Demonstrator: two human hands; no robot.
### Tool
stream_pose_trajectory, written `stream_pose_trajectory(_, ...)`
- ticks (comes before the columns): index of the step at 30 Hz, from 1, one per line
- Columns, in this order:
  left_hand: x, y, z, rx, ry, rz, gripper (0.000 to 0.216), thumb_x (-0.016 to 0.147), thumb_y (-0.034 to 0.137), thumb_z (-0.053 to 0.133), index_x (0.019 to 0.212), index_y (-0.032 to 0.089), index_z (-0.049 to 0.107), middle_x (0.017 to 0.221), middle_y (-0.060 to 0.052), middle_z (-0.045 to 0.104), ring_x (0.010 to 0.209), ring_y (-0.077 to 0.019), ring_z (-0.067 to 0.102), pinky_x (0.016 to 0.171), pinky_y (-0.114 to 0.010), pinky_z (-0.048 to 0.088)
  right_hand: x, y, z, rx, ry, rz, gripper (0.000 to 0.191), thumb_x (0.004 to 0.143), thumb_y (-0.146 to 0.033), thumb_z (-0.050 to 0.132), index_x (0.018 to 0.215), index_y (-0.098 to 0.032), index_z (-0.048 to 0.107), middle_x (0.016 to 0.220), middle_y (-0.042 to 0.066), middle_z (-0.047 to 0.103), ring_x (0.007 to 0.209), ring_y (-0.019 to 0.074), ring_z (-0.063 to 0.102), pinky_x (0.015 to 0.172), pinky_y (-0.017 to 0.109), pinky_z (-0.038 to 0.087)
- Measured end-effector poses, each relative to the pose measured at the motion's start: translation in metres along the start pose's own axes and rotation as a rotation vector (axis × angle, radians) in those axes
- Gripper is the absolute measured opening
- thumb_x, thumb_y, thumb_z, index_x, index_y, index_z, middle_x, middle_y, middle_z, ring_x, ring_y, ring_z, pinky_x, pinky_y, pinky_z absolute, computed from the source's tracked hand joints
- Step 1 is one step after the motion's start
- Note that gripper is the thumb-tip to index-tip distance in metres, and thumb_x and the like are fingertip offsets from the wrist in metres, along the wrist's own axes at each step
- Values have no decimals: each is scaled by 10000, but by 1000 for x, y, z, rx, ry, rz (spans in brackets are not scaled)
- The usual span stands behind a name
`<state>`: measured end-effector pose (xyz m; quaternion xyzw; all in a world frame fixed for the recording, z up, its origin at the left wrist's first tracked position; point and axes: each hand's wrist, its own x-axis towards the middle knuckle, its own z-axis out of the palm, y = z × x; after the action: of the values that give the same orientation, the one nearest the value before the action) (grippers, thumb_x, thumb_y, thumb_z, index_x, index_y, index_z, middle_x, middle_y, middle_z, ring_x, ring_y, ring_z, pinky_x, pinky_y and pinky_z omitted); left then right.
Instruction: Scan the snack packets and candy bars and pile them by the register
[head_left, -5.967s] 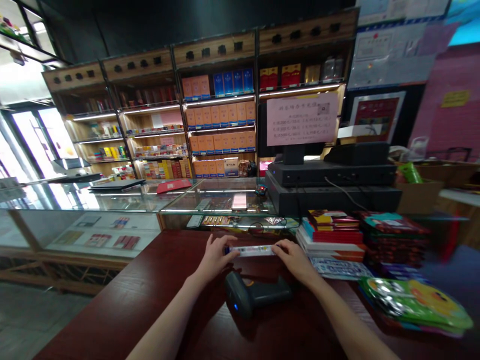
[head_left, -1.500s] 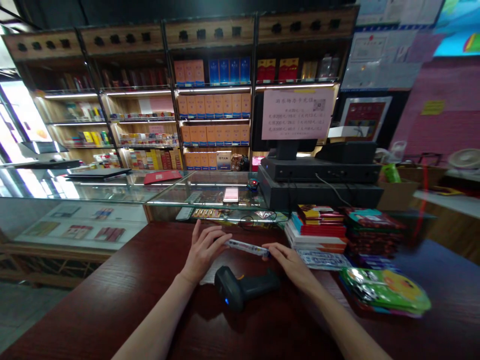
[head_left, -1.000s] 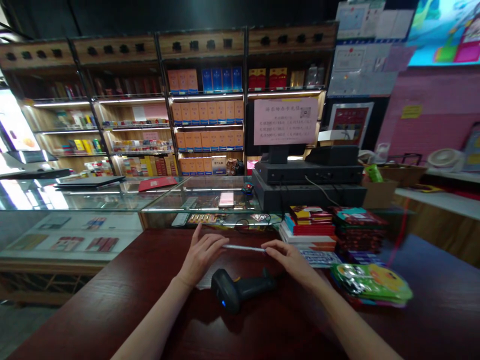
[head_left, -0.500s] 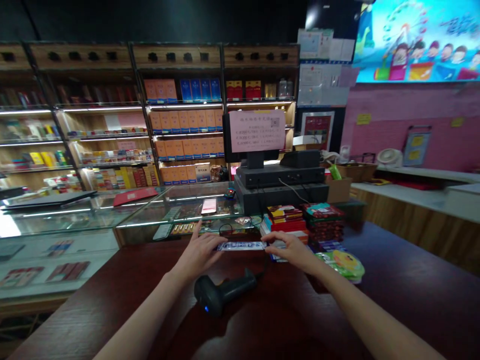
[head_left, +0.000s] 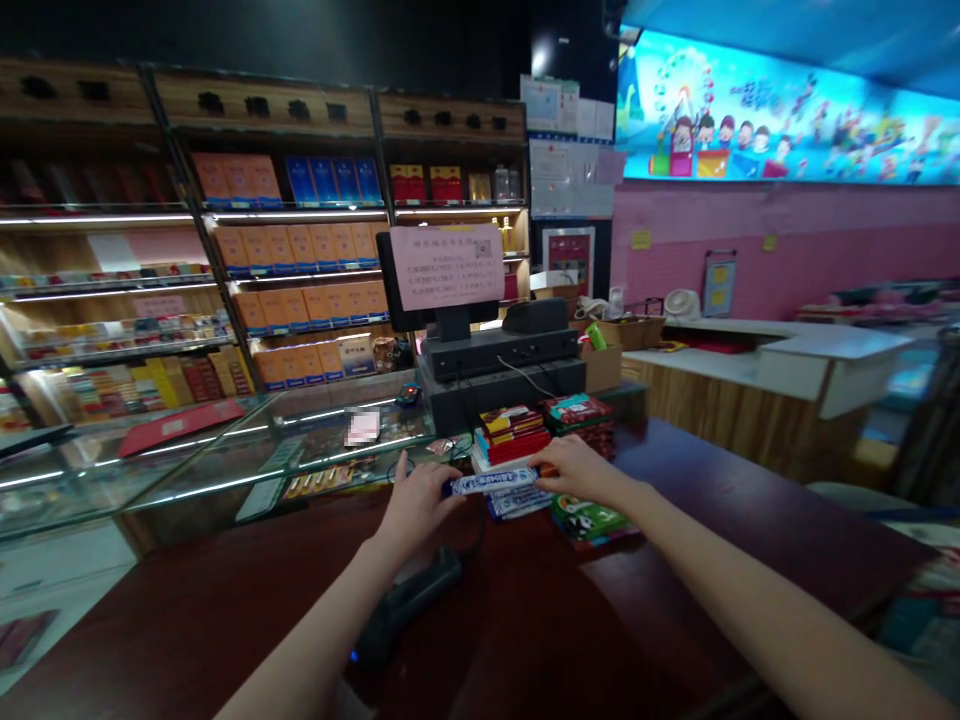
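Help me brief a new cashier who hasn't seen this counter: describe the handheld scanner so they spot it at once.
Start at the dark red wooden counter in front of the till. The scanner lies on it just under the left hand, nearer than the snack stacks. It is the only black, pistol-shaped thing there, with a small blue light, while its neighbours are flat, colourful packets.

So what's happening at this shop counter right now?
A person at a dark wooden counter holds a long flat blue-and-white packet by its ends, left hand on one end, right hand on the other. A black handheld scanner lies on the counter under the left forearm, untouched. Stacks of colourful packets sit just beyond, in front of the till.
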<state>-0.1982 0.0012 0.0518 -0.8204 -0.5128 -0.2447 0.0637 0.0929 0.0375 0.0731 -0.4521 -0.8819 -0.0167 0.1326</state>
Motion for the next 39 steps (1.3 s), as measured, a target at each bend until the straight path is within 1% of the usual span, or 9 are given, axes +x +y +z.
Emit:
stream_pose_trajectory(3,9,10,12,-19,-61,-41,184,865,342,645,1039,293,680,1092,-17,704,1110,-256,615,1154,-654,89,-3,9,-1,-19,-41,41,260,825,-267,615,1060,-261,727,1017,53,750,1027,238,616,922,355,366)
stream_pose_trajectory(7,18,19,26,-40,-136,-106,199,861,331,622,1048,298,682,1126,-26,680,1148,-259,594,1143,-652,121,-5,25,7,1,-39,101,269,813,-262,616,1061,-250,719,1129,71,714,1090,250,606,921,344,391)
stream_pose_trajectory(14,33,28,41,-12,-223,-184,237,844,357,634,1068,299,689,1110,-34,684,1137,-258,597,1136,-569,195,1,38,26,41,-63,222,306,820,-207,566,1076,-255,726,1009,45,759,966,211,686,816,261,454)
stream_pose_trajectory(17,39,30,49,-6,-251,-221,257,820,371,657,1065,301,690,1113,-34,694,1141,-259,597,1123,-539,217,5,39,34,21,-84,311,339,807,-175,562,1094,-255,724,996,58,766,976,229,699,792,269,466)
stream_pose_trajectory(21,45,32,59,-2,-267,-270,273,791,362,682,1054,287,677,1084,-23,713,1112,-250,615,1104,-501,246,9,40,42,-13,-116,392,343,802,-151,547,1086,-232,721,1054,99,756,1031,250,691,825,302,475)
stream_pose_trajectory(25,47,38,64,-6,-275,-328,233,769,359,698,970,248,656,996,-12,726,1048,-236,641,1079,-462,283,12,39,47,-43,-146,450,340,802,-118,527,1074,-194,716,1092,150,743,1049,264,690,848,340,481)
stream_pose_trajectory(27,47,41,65,-10,-278,-347,188,770,355,692,916,242,654,953,-5,727,1024,-233,648,1067,-452,295,13,38,49,-55,-154,468,332,812,-106,512,1066,-183,713,1109,164,737,1060,267,687,850,349,482)
stream_pose_trajectory(30,45,42,68,-17,-285,-364,143,769,339,682,881,252,668,954,-1,730,1032,-240,645,1062,-462,295,14,37,51,-62,-161,467,325,825,-106,502,1066,-187,706,1128,163,732,1080,269,680,864,362,477)
stream_pose_trajectory(39,46,46,75,-14,-277,-388,171,772,324,645,927,263,684,1005,-20,725,1063,-252,632,1072,-484,283,14,38,54,-90,-154,453,315,844,-110,479,1062,-172,698,1140,179,727,1109,288,664,892,393,452)
